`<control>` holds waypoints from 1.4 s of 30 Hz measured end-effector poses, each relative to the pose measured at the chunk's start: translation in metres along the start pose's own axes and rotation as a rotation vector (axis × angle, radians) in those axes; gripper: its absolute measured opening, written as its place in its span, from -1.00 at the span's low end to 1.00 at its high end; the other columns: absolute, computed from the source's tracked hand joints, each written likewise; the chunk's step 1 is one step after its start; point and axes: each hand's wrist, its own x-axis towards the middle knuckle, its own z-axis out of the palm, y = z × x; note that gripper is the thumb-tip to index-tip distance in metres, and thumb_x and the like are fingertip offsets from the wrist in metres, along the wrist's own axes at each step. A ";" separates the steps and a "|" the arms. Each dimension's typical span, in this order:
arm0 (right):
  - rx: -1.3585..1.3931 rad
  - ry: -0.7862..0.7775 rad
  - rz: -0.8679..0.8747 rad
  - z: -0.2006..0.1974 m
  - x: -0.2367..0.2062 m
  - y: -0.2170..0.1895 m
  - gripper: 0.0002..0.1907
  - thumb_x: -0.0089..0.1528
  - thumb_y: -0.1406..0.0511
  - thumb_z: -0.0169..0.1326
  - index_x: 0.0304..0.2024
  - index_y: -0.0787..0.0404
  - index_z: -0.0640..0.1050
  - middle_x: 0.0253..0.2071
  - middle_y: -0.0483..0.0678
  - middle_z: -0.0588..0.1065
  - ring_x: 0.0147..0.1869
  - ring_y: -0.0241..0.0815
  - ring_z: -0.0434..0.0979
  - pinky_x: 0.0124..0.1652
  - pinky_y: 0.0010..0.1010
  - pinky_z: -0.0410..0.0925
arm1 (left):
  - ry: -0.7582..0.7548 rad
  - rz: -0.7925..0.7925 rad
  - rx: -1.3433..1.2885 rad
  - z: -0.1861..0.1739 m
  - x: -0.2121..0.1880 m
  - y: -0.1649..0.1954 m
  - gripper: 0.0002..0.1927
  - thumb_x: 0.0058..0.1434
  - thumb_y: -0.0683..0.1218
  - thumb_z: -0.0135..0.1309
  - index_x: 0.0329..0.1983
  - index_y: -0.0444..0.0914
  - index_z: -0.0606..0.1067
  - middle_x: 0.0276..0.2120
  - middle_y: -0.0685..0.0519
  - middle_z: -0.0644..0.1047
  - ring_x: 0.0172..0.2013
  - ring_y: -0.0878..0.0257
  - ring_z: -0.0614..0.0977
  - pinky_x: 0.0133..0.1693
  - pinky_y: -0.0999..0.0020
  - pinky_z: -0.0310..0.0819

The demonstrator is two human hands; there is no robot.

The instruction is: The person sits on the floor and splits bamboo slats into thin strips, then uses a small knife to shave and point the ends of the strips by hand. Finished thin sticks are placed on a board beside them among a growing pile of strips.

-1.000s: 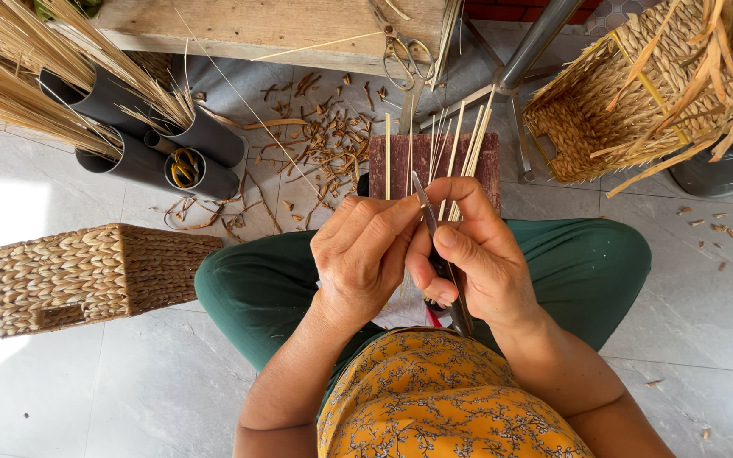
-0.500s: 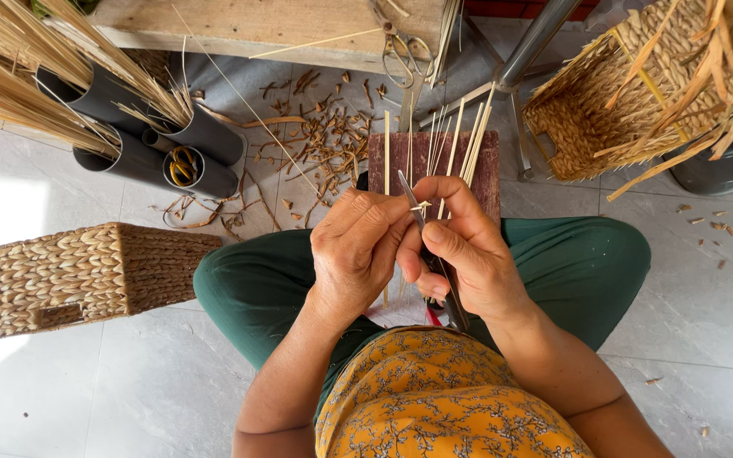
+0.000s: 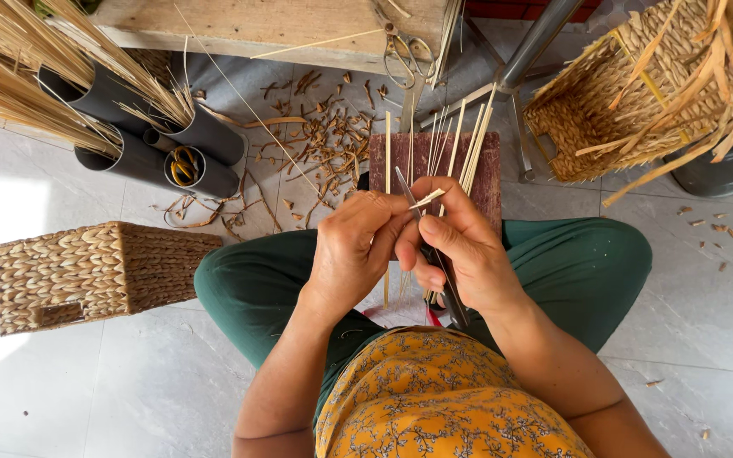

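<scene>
The left hand (image 3: 354,250) is closed, its fingertips pinched on a thin pale split bamboo strip (image 3: 427,198) just above the person's lap. The right hand (image 3: 460,246) is clamped around the dark handle of a slim metal-bladed knife (image 3: 407,188), whose blade points up and away from the body and meets the strip between the two thumbs. The hands touch each other at the thumbs.

Behind the hands, a bundle of upright pale bamboo strips (image 3: 460,144) stands against a dark red-brown wooden block (image 3: 489,170) on the floor between the knees, which are clad in green trousers (image 3: 587,263).

On the grey tiled floor (image 3: 706,314), to the person's left, a rectangular woven straw basket (image 3: 95,271) lies on its side. Beyond it, dark grey plastic tubes (image 3: 205,136) lie tilted, holding bunches of long straw-coloured stalks (image 3: 19,76). Brown trimmings (image 3: 332,144) are scattered on the floor ahead of the block. A pair of metal scissors (image 3: 405,51) hangs at the edge of a wooden plank (image 3: 256,21) at the far side. To the right, a half-woven straw basket with loose ends (image 3: 638,93) sits near the far right corner.
</scene>
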 end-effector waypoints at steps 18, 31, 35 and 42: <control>-0.079 -0.017 0.213 -0.017 0.014 0.046 -0.60 0.43 0.16 -0.08 0.30 -0.02 0.22 -0.40 0.03 0.49 -0.58 -0.41 0.27 -0.56 -0.61 0.17 | 0.200 0.055 -0.016 -0.024 0.025 0.020 -0.87 0.33 -0.18 0.34 -0.19 -0.26 0.58 -0.22 0.07 0.46 -0.19 0.28 0.51 -0.17 0.43 0.44; -0.066 0.094 0.323 -0.048 0.019 0.070 -0.69 0.42 0.17 -0.06 0.14 0.17 0.38 -0.42 -0.03 0.47 -0.57 -0.41 0.27 -0.59 -0.59 0.16 | -0.028 -0.177 -0.091 -0.015 0.029 -0.035 -0.60 0.12 -0.11 0.35 -0.01 -0.33 0.55 -0.35 0.07 0.49 -0.41 0.35 0.52 -0.36 0.45 0.43; -0.062 0.101 0.284 -0.046 0.022 0.057 -0.71 0.41 0.18 -0.06 0.13 0.12 0.36 -0.43 -0.01 0.47 -0.57 -0.40 0.27 -0.58 -0.59 0.17 | -0.083 -0.204 -0.055 0.002 0.016 -0.055 -0.87 0.23 -0.13 0.30 -0.22 -0.29 0.63 -0.41 0.04 0.54 -0.44 0.30 0.58 -0.37 0.39 0.46; -0.048 0.057 0.344 -0.060 0.017 0.090 -0.73 0.45 0.16 -0.08 0.10 0.17 0.36 -0.41 -0.02 0.47 -0.54 -0.39 0.26 -0.58 -0.56 0.16 | 0.038 -0.198 0.001 0.000 0.015 -0.063 -0.89 0.27 -0.13 0.30 -0.24 -0.29 0.65 -0.46 0.03 0.53 -0.49 0.30 0.55 -0.41 0.38 0.42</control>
